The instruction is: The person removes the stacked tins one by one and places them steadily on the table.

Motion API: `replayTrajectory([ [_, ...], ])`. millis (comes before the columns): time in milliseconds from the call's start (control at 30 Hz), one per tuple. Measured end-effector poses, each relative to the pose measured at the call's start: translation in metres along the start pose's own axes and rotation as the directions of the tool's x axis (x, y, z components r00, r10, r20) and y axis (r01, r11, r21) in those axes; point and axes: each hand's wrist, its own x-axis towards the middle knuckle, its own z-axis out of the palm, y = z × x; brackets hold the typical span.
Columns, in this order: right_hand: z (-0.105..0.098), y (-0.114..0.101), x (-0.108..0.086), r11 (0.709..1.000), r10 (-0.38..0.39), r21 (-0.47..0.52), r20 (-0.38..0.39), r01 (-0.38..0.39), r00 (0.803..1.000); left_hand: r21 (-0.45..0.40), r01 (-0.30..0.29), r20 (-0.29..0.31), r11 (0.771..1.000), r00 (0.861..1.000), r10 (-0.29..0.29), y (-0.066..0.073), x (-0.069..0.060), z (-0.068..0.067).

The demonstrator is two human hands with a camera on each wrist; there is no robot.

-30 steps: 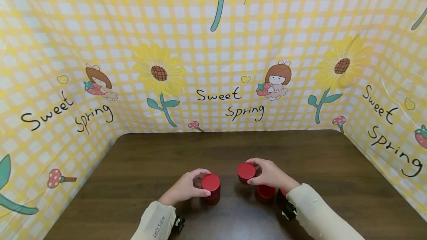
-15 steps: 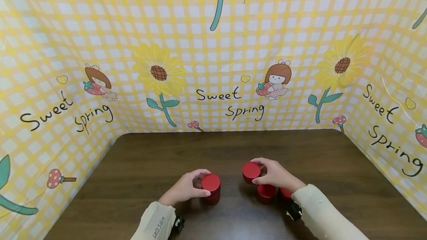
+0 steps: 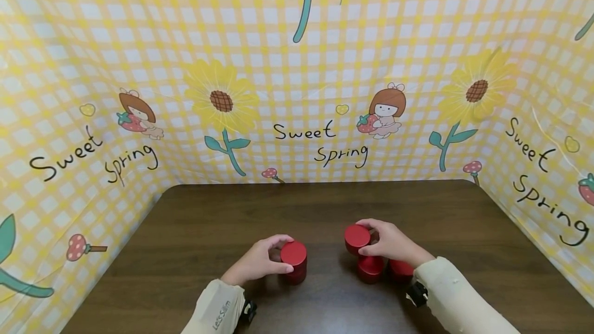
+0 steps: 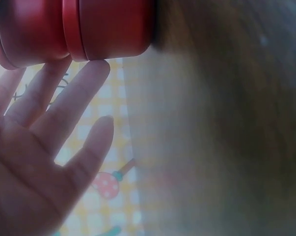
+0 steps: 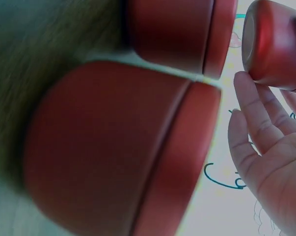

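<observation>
Right hand (image 3: pixel 387 241) has drifted a bit toward 3 o'clock since half a second ago, carrying its raised tin (image 3: pixel 357 237) along; the left hand (image 3: pixel 260 262) looks parked where it was. So the right one has that red tin pinched between thumb and fingers, lid up, and its wrist cam catches the underside, so it's off the table (image 3: pixel 232 210). Its little finger sticks out clear. From the raised tin, a near tin (image 3: pixel 370 271) sits at about 5 o'clock and an outer tin (image 3: pixel 401 269) at about 4, partly hidden by the wrist. Can't tell how high the carried one is above them. Over at roughly 9 o'clock from those, the left hand has thumb and fingers around the top tin (image 3: pixel 294 254) of a two-high stack, lower tin (image 3: pixel 297 278) right under it, little finger spread away. Yellow checked cloth (image 3: pixel 297 66) hangs at 12 o'clock.
</observation>
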Motion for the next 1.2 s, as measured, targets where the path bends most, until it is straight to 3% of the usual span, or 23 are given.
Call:
replayTrajectory([
  [467,-0.012,0.012,-0.015,1.0,-0.003,-0.023,-0.017,0.002,1.0,-0.02,-0.012,0.007,1.0,1.0,0.012,-0.006,0.001,0.0],
  [967,-0.03,0.029,-0.037,0.998,0.067,-0.011,-0.046,-0.068,0.997,0.011,0.007,0.015,1.0,1.0,-0.007,-0.002,0.002,0.0],
  [1200,-0.04,0.038,-0.052,0.991,0.136,0.014,-0.102,-0.135,0.985,-0.002,0.006,0.017,1.0,1.0,-0.006,-0.003,0.002,-0.001],
])
